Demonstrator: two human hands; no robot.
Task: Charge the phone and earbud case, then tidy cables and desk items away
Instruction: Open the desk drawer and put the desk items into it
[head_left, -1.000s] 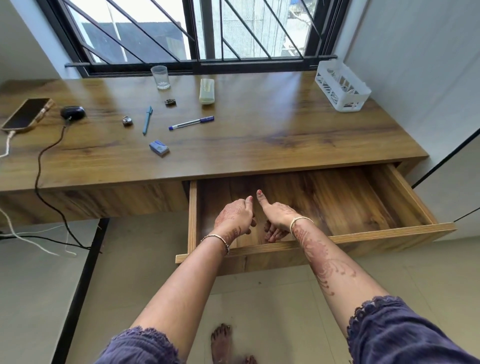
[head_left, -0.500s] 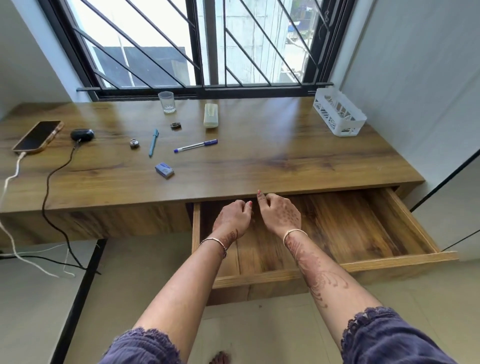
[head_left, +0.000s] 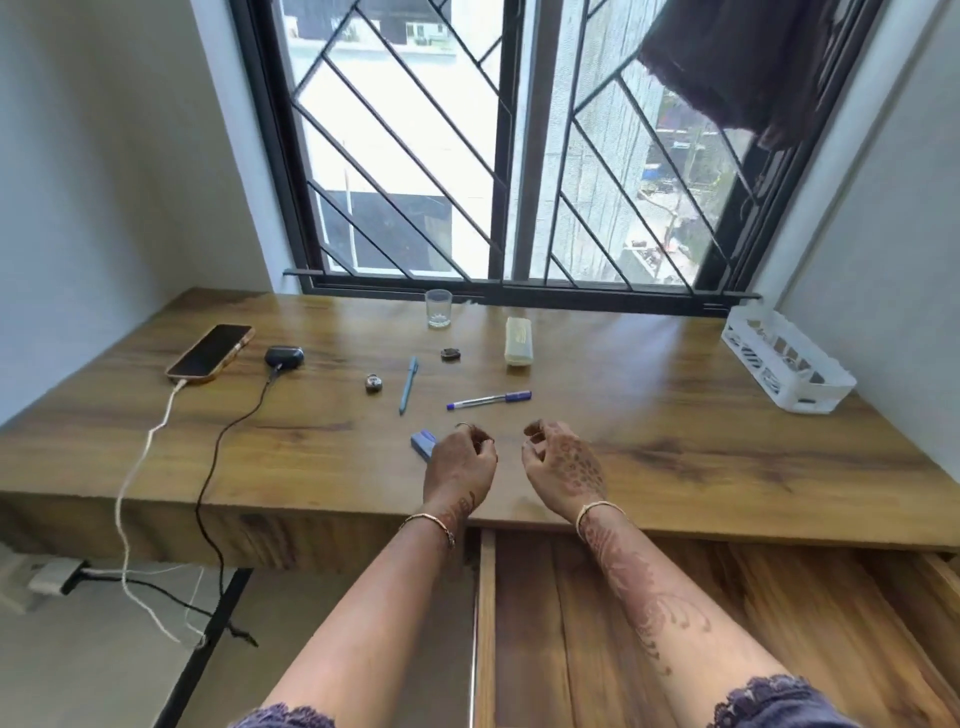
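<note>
The phone (head_left: 210, 353) lies at the desk's far left with a white cable (head_left: 136, 467) plugged in. Beside it the dark earbud case (head_left: 283, 356) has a black cable (head_left: 218, 457) attached. Both cables hang over the front edge. My left hand (head_left: 460, 465) hovers above the desk with loosely curled fingers, holding nothing, right beside a small blue box (head_left: 423, 443). My right hand (head_left: 563, 467) hovers next to it, fingers also loosely curled and empty. A blue pen (head_left: 409, 385) and a capped white pen (head_left: 489, 400) lie just beyond my hands.
A glass (head_left: 438, 308), a pale case (head_left: 519, 342), a small dark object (head_left: 451, 354) and a small metal object (head_left: 373, 383) sit on the wooden desk (head_left: 675, 447). A white basket (head_left: 787, 358) stands far right. The open drawer (head_left: 727, 613) lies below my forearms.
Both hands have risen out of the open drawer and now hover over the desk's front part. The view has tilted upward toward the window.
</note>
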